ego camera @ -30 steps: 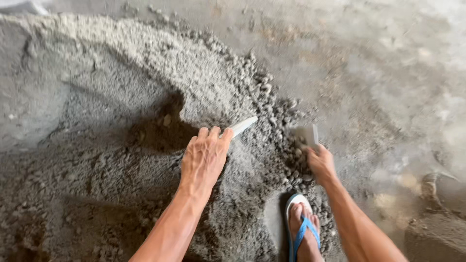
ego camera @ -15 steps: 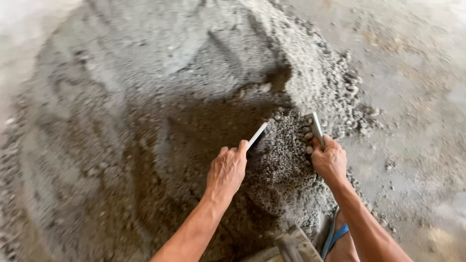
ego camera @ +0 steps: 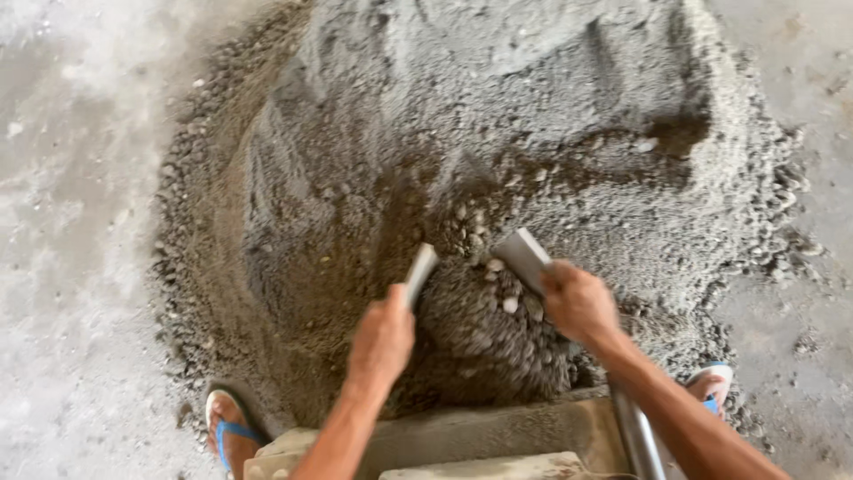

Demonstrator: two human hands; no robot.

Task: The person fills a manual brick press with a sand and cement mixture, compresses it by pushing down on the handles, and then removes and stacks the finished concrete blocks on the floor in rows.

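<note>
You have a load of gravelly mix (ego camera: 489, 342) gathered between two flat gray plates and drawn to the near edge of the heap (ego camera: 498, 133), right above the rim of the container (ego camera: 462, 436) at the bottom of the view; I judge the scooping done for this load and the tipping into the container not yet done. The heap itself is large and mostly untouched, with a dark, damp hollow where you have been digging, so a great deal of material is left on the concrete floor (ego camera: 71, 267). Your left hand (ego camera: 382, 338) is clenched around the lower end of the left plate (ego camera: 420, 271), which stands tilted with its upper end pressed into the mix. Your right hand (ego camera: 577, 302) is closed over the right plate (ego camera: 524, 258), fingers wrapped on its near end, the plate angled inward toward the other. The load sits between the two plates, touching both, with pale stones showing on top. A metal bar (ego camera: 635, 436) rises beside your right forearm. Your sandaled feet stand at either side of the container, the left foot (ego camera: 233, 431) at the near left edge of the heap and the right foot (ego camera: 711, 387) at its near right edge.
</note>
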